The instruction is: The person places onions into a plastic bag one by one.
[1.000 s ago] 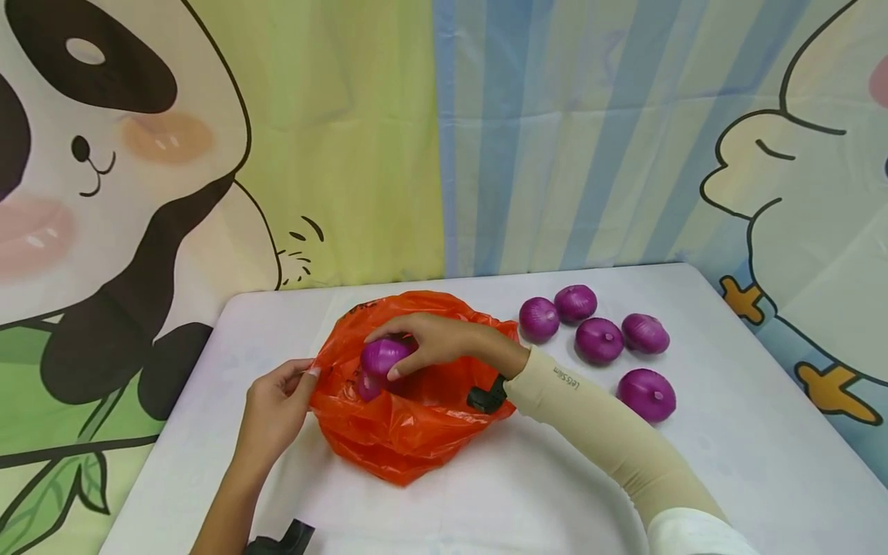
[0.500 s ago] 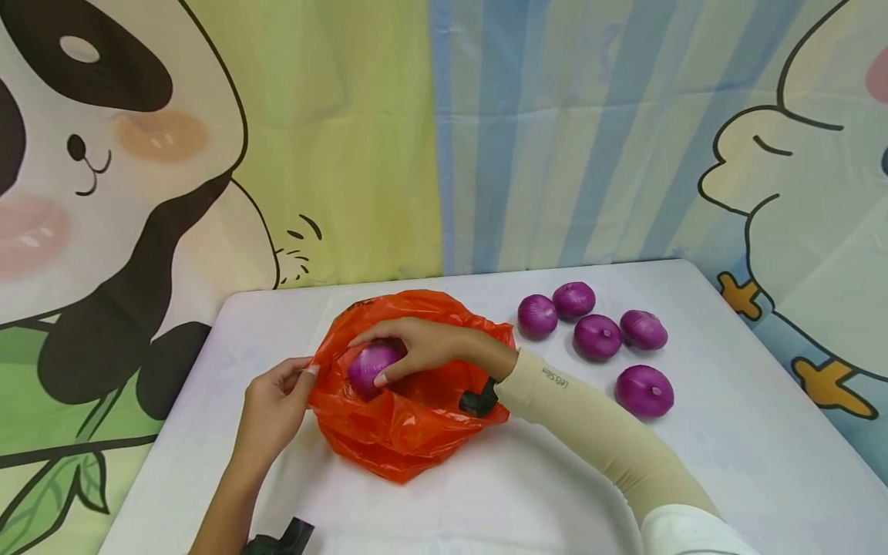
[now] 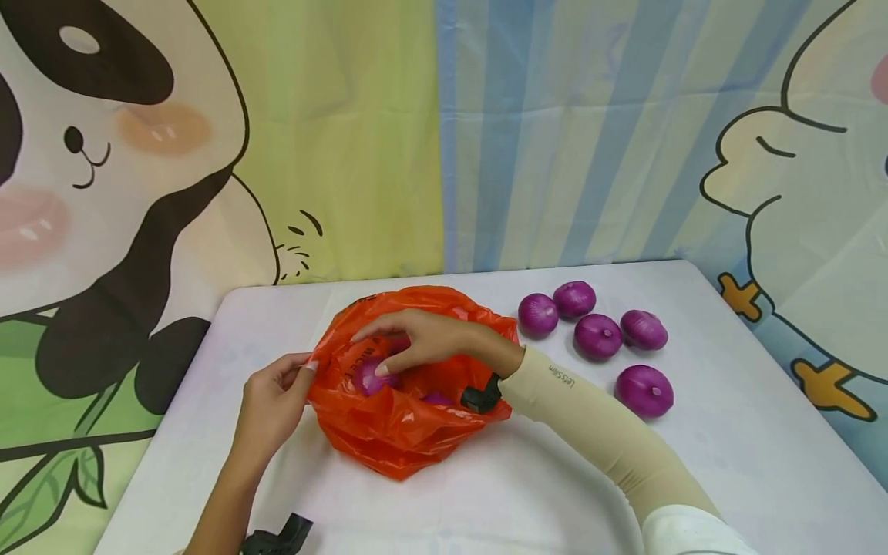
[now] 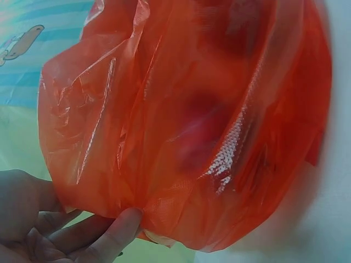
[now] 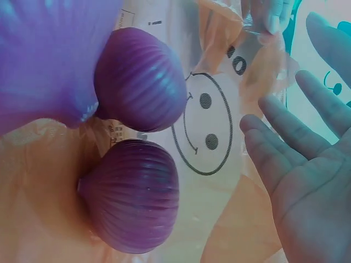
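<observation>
An orange-red plastic bag (image 3: 398, 439) lies on the table with its mouth spread. My left hand (image 3: 274, 405) pinches the bag's left rim between thumb and fingers; the left wrist view shows the thumb pressed on the plastic (image 4: 164, 203). Over the mouth, my right hand (image 3: 426, 339) hovers with fingers extended. A purple onion (image 3: 371, 378) sits inside, just under its thumb. In the right wrist view several onions lie in the bag, among them one onion (image 5: 142, 79) above another onion (image 5: 131, 197). That view has the right hand (image 5: 312, 181) apart from them, holding nothing.
Several more onions stand on the white table (image 3: 486, 493) right of the bag, the nearest onion (image 3: 644, 391) close to the right forearm sleeve (image 3: 603, 439). A printed cloth (image 3: 375, 139) hangs behind the table.
My right hand lowered an onion into the bag and let it go; its fingers are now free of it. The left hand keeps its pinch on the rim.
</observation>
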